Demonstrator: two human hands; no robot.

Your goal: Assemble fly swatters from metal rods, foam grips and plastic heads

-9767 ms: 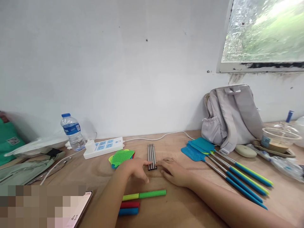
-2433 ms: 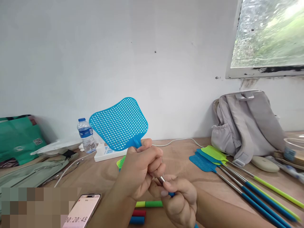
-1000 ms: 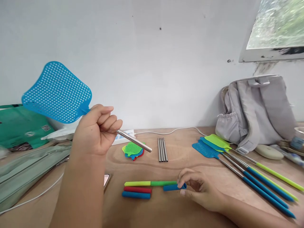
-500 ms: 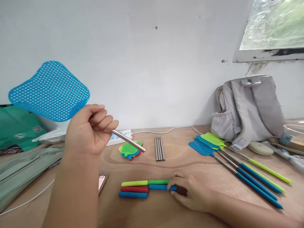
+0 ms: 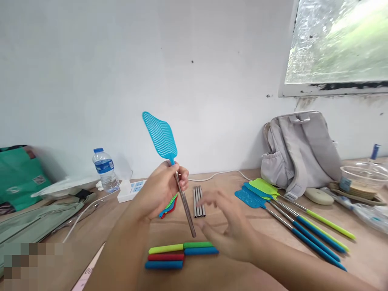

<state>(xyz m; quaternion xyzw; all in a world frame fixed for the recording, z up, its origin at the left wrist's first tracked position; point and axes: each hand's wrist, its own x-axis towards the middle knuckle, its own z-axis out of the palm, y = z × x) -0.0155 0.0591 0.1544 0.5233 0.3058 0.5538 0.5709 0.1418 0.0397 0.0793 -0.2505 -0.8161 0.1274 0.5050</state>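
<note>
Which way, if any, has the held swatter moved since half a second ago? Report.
Yes, rightward: the swatter is now much nearer the metal tubes.

Soft, even light, glare in the window (image 5: pixel 342 44) (nearly white up top), blur on the right hand (image 5: pixel 232 228).

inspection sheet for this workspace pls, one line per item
surface: wooden tabletop, brown grain; spills, nothing seen
job's things: blue swatter head on a metal rod, held up; four loose metal rods; five colored handle sleeves; finished swatters at right; spare heads partly hidden
clutter: water bottle, phone, backpack, plastic cup
grippers: left hand grips the swatter near its head; right hand open, near the loose rods
cables: white cable along the wall side, another at left by the power strip
surroundings: pale wall with small holes; window at right, sill dark-stained
</note>
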